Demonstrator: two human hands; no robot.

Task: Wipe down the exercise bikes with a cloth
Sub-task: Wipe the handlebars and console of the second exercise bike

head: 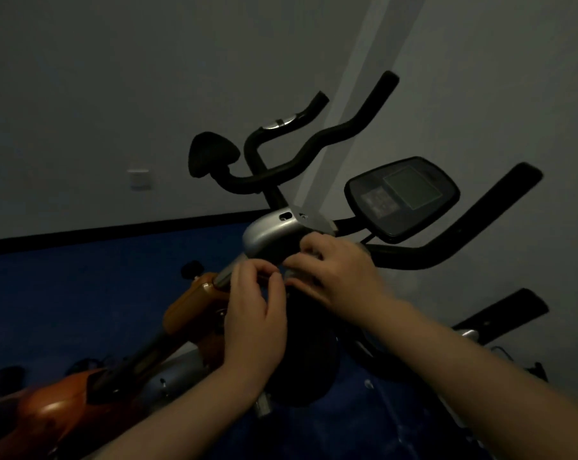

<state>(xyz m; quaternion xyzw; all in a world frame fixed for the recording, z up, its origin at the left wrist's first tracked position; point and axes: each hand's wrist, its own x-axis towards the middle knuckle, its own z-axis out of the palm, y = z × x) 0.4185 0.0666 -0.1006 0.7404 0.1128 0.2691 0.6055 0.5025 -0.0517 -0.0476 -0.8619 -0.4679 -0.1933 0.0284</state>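
Observation:
In dim light, a grey and black exercise bike (271, 237) stands in front of me, with a console (402, 197) and black handlebars (453, 240). My right hand (337, 273) is closed on a small pale cloth (309, 254), just below the bike's silver housing. My left hand (254, 313) is close beside it with thumb and forefinger pinched together next to the right thumb. Whether they grip the cloth's edge is too dark to tell. An orange exercise bike (194, 300) lies lower left, partly behind my left hand.
A second set of black handlebars (314, 141) and a dark saddle (211, 157) rise behind the housing. A black flywheel (307, 360) sits under my hands. The floor (81, 293) is blue; a grey wall with a pale switch plate (140, 179) runs behind.

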